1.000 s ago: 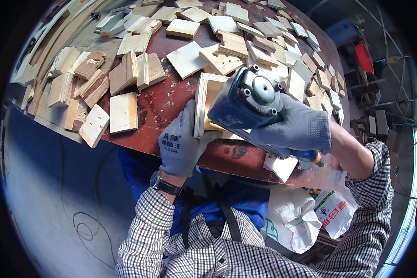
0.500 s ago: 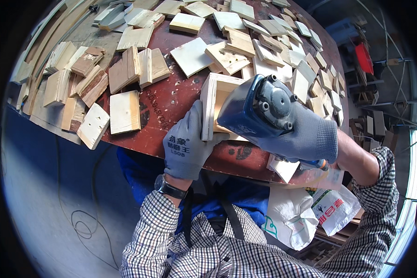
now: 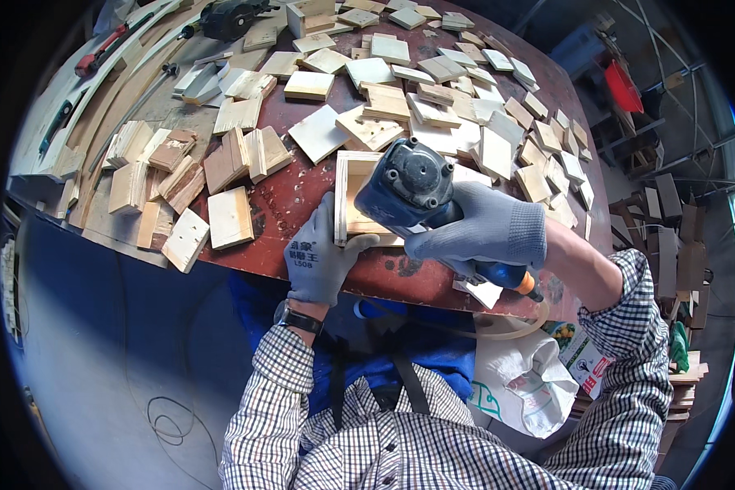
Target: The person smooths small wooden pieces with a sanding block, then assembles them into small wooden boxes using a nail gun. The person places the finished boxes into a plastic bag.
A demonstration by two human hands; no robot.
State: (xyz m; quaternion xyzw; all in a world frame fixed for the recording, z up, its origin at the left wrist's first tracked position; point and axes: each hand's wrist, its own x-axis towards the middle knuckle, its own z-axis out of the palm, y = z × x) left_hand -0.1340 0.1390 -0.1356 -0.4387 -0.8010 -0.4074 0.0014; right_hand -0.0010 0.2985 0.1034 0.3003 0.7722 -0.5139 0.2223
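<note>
The person's right hand, in a grey glove, is wrapped around the grip of a blue nail gun, fingers curled tight about the handle. The gun's round black cap faces up and its body stands over a small wooden box lying on the red-brown table, near the edge closest to the person. An orange fitting and a pale hose trail from the handle end, below the table edge.

The left hand, gloved too, lies flat against the near side of the box, fingers pressed together and pointing up along its left wall, thumb stretched right along the lower edge (it looks like a steadying grip, not a pinch). A dark watch sits on that wrist.

All over the table lie pale wooden squares, some stacked, some loose. One board lies alone just left of the hand. At the far edge rests a black power tool.
</note>
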